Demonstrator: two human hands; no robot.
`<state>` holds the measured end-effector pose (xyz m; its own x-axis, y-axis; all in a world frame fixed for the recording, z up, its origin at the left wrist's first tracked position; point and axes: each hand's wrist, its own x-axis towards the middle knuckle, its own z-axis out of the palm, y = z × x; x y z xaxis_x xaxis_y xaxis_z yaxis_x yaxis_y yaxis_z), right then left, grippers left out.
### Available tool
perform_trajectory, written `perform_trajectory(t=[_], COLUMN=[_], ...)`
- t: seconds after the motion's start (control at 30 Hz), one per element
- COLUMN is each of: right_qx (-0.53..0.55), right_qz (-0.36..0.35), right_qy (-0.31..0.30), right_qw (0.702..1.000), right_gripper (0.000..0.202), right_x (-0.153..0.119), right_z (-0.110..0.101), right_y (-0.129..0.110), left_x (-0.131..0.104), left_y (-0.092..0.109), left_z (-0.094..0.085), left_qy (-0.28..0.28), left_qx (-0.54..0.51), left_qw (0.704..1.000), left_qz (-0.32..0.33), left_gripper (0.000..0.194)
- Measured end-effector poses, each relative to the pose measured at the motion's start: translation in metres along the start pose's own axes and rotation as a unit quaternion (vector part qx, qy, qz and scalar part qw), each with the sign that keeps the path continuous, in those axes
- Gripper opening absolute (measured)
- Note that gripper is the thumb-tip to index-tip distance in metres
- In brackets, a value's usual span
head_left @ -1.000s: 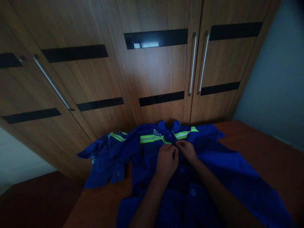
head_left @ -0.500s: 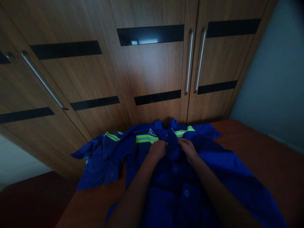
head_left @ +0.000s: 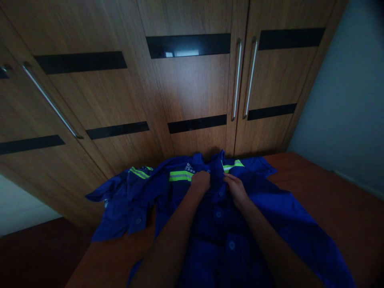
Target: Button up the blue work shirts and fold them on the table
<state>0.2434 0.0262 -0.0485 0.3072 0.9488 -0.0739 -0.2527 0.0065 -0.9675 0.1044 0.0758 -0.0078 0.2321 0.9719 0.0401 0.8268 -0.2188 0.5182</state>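
Hands have come apart: a second ago they met at the front of the shirt; now there's a strip of placket between them, buttons showing. Shirt's on the tabletop, wardrobe behind it, blue bundle left of it. Right hand: fingers look pinched on the shirt's placket edge. Left hand: fingers curled on the shirt's chest, tips hidden, can't tell what they grip. My read: fastening work's shifted to spreading the front.
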Motion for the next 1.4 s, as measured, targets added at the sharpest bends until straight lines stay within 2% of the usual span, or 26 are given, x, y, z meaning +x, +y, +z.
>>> perform_trajectory(t=[0.03, 0.13, 0.2, 0.33, 0.43, 0.5, 0.6, 0.7, 0.77, 0.83, 0.97, 1.03, 1.13, 1.23, 1.4], right_qx=[0.005, 0.022, 0.034, 0.069, 0.097, 0.114, 0.136, 0.153, 0.16, 0.164, 0.176, 0.185, 0.2, 0.209, 0.218], right_qz=[0.001, 0.003, 0.003, 0.006, 0.012, 0.015, 0.02, 0.027, 0.031, 0.035, 0.041, 0.044, 0.043, 0.033, 0.009], right_qy=[0.002, 0.004, 0.001, -0.005, -0.014, -0.018, -0.016, -0.008, -0.002, 0.004, 0.012, 0.016, 0.006, -0.027, -0.067], right_qw=[1.0, 1.0, 0.999, 0.998, 0.995, 0.993, 0.99, 0.988, 0.987, 0.986, 0.983, 0.982, 0.979, 0.977, 0.974], right_gripper=[0.04, 0.043, 0.046, 0.051, 0.052, 0.051, 0.048, 0.046, 0.045, 0.045, 0.043, 0.043, 0.046, 0.048, 0.043], right_x=[0.0, 0.0, 0.001, 0.002, 0.001, 0.001, 0.0, -0.001, -0.003, -0.004, -0.004, -0.003, 0.0, 0.001, -0.004], right_z=[0.0, 0.001, 0.002, 0.002, 0.002, 0.002, 0.003, 0.003, 0.003, 0.004, 0.005, 0.005, 0.005, 0.004, 0.006], right_y=[0.0, 0.001, 0.002, 0.004, 0.003, 0.001, -0.001, -0.002, -0.002, -0.002, -0.003, -0.003, -0.004, -0.005, -0.011], left_x=[0.004, 0.017, 0.027, 0.039, 0.036, 0.031, 0.024, 0.021, 0.019, 0.018, 0.012, 0.008, 0.003, -0.001, -0.017], left_y=[-0.001, -0.002, -0.001, 0.002, -0.002, -0.007, -0.012, -0.009, -0.004, 0.001, 0.007, 0.01, 0.014, 0.018, 0.021], left_z=[-0.002, -0.008, -0.01, -0.004, 0.005, 0.009, 0.013, 0.017, 0.022, 0.028, 0.032, 0.029, 0.019, 0.008, 0.0], left_qy=[0.016, 0.071, 0.102, 0.128, 0.109, 0.085, 0.027, -0.041, -0.066, -0.067, -0.022, 0.013, 0.074, 0.117, 0.124], left_qx=[-0.023, -0.109, -0.176, -0.262, -0.254, -0.221, -0.153, -0.083, -0.043, -0.018, -0.02, -0.046, -0.112, -0.207, -0.39], left_qw=[1.0, 0.991, 0.979, 0.956, 0.961, 0.971, 0.988, 0.995, 0.996, 0.997, 0.999, 0.999, 0.991, 0.971, 0.912], left_qz=[-0.004, -0.014, -0.019, -0.019, -0.009, -0.002, 0.022, 0.042, 0.042, 0.034, 0.016, 0.013, 0.014, 0.019, 0.027], left_gripper=[0.003, 0.009, 0.006, 0.018, 0.024, 0.021, 0.012, 0.004, 0.012, 0.019, 0.014, 0.004, 0.009, 0.008, 0.006])
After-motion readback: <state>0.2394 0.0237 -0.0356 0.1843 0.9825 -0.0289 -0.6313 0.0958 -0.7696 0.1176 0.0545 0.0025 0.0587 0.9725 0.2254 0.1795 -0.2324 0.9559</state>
